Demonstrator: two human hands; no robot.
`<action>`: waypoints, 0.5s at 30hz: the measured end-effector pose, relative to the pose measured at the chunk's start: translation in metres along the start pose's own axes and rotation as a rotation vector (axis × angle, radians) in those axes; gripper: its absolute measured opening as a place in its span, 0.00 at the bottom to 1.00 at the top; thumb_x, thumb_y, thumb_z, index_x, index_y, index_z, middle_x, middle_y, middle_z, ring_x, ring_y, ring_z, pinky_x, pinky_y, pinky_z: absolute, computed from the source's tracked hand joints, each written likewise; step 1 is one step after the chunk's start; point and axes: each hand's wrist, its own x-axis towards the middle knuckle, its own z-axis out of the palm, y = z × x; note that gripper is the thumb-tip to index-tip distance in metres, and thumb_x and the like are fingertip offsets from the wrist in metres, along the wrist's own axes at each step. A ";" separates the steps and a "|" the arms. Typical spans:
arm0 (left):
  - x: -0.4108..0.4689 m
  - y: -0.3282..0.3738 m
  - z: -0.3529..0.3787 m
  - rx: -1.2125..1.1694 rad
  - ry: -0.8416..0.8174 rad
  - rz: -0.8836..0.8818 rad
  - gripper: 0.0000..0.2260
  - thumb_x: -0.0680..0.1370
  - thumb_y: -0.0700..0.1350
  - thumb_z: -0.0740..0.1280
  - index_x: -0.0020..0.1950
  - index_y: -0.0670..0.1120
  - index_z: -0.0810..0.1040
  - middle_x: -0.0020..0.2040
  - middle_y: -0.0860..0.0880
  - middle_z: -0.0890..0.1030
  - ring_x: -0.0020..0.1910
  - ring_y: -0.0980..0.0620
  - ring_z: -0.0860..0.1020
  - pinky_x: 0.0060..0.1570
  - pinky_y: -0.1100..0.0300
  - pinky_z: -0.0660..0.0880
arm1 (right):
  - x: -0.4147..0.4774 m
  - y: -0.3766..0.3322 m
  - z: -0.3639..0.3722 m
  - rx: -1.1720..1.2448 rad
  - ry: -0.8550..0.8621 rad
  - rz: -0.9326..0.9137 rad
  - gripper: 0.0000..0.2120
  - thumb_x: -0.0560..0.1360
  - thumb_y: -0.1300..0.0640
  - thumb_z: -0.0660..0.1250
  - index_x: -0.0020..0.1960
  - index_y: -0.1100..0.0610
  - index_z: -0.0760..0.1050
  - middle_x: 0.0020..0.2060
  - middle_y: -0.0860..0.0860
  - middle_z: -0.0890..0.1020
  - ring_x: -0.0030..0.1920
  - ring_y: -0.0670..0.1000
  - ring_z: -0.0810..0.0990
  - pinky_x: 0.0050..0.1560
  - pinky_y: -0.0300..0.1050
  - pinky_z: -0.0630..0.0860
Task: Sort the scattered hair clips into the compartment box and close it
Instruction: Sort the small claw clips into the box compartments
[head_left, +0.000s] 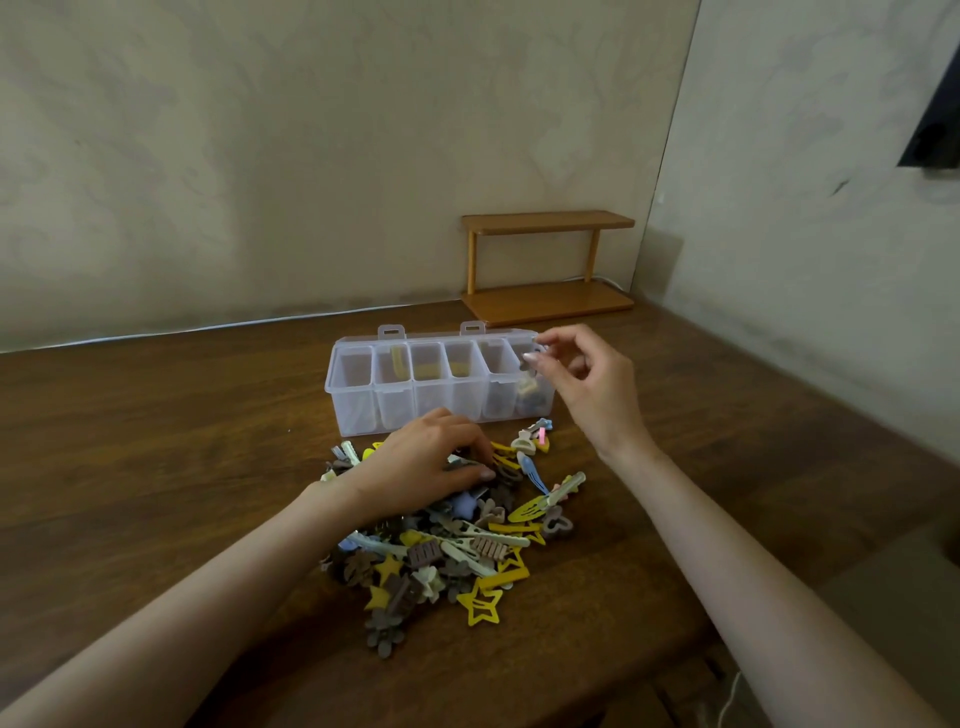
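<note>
A clear plastic compartment box (363, 395) stands open on the wooden table, its lid folded back. Some compartments hold yellow clips (399, 359); the rightmost holds several mixed clips (531, 395). In front of it lies a pile of hair clips (457, 545) in yellow, brown, cream and blue, including a yellow star clip (480, 603). My left hand (421, 467) rests on the pile's far side, fingers curled around a dark clip. My right hand (576, 379) hovers over the box's rightmost compartment, thumb and forefinger pinching a small grey clip (535, 356).
A small two-tier wooden shelf (545, 270) stands behind the box against the wall. The walls meet in a corner at the back right. The table's right edge (883, 447) runs diagonally, and a white cable (156, 332) lies along the back.
</note>
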 end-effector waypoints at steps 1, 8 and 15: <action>0.000 -0.001 0.000 -0.001 0.003 -0.003 0.09 0.75 0.52 0.66 0.51 0.50 0.78 0.51 0.54 0.78 0.52 0.58 0.72 0.52 0.57 0.73 | 0.007 -0.001 0.003 -0.067 -0.003 -0.045 0.08 0.73 0.55 0.69 0.52 0.53 0.77 0.41 0.44 0.78 0.33 0.41 0.74 0.34 0.33 0.72; 0.000 -0.003 -0.002 0.011 0.002 -0.017 0.09 0.75 0.51 0.66 0.51 0.49 0.78 0.53 0.54 0.78 0.53 0.58 0.72 0.52 0.59 0.73 | 0.027 0.006 0.012 -0.399 -0.084 -0.052 0.10 0.75 0.52 0.68 0.55 0.51 0.77 0.48 0.45 0.77 0.37 0.39 0.71 0.35 0.30 0.65; 0.003 0.004 0.000 -0.021 0.008 0.014 0.09 0.74 0.53 0.66 0.51 0.51 0.78 0.52 0.54 0.78 0.52 0.58 0.72 0.51 0.56 0.74 | -0.017 0.007 -0.017 -0.165 -0.105 -0.005 0.06 0.75 0.58 0.67 0.51 0.51 0.78 0.46 0.45 0.80 0.36 0.39 0.74 0.36 0.32 0.71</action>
